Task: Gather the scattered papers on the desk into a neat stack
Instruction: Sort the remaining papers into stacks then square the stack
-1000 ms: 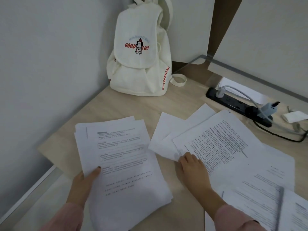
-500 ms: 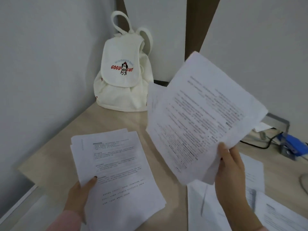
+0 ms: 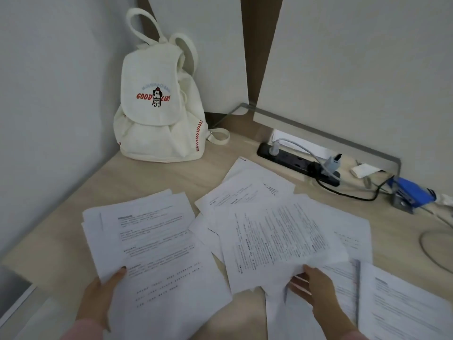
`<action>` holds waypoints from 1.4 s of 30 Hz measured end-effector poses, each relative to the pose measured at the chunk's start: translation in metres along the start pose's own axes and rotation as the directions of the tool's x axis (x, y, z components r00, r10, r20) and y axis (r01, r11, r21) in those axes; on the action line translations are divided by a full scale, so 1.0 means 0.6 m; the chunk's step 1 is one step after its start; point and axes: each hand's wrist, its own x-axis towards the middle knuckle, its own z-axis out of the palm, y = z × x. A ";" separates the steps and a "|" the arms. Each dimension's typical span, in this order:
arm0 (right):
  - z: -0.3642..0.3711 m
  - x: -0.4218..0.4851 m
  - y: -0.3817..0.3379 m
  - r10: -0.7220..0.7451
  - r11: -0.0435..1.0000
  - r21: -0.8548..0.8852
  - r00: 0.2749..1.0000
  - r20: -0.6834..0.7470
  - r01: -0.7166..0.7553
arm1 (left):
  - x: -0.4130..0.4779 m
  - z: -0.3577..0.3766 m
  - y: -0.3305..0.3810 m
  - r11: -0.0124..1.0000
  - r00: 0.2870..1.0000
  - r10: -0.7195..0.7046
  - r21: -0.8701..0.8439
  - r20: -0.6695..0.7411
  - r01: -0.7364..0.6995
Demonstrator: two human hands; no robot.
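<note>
A stack of printed papers (image 3: pixel 157 244) lies at the left of the wooden desk (image 3: pixel 171 175), its sheets slightly fanned at the top. My left hand (image 3: pixel 103 295) grips its lower left corner, thumb on top. My right hand (image 3: pixel 311 285) holds the bottom edge of a few printed sheets (image 3: pixel 277 239), which now lie low over the desk's middle. More loose sheets (image 3: pixel 247 190) spread behind them, and further pages (image 3: pixel 402 303) lie at the lower right.
A white backpack (image 3: pixel 157 114) stands in the back left corner against the wall. A black power strip (image 3: pixel 299 163) with plugs and cables lies along the back right. A blue stapler (image 3: pixel 411 195) sits at the far right.
My right hand, which lifted a few sheets up into the air, has brought them down low over the desk. The left hand stays on the stack.
</note>
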 end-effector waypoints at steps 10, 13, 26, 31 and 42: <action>-0.004 -0.033 -0.014 0.140 0.924 0.333 0.976 0.166 -0.190 | -0.001 -0.012 -0.005 0.999 0.999 -0.025 0.038 -0.040 0.027; 0.033 -0.064 0.004 0.219 0.898 0.299 0.918 0.332 -0.323 | -0.003 -0.004 -0.010 0.998 0.998 -0.059 0.022 -0.004 0.059; 0.190 -0.141 0.087 0.518 0.847 -0.516 0.418 0.746 -0.128 | -0.018 0.053 -0.031 0.960 0.973 -0.159 -0.202 0.169 0.192; 0.154 -0.052 -0.005 0.018 0.920 -0.328 0.816 0.578 0.213 | 0.000 0.051 -0.033 0.990 0.990 -0.066 -0.118 0.125 0.080; 0.046 0.139 -0.113 -0.326 0.218 -0.948 0.933 0.155 0.234 | 0.030 0.065 -0.023 0.999 0.995 -0.014 -0.045 0.103 0.019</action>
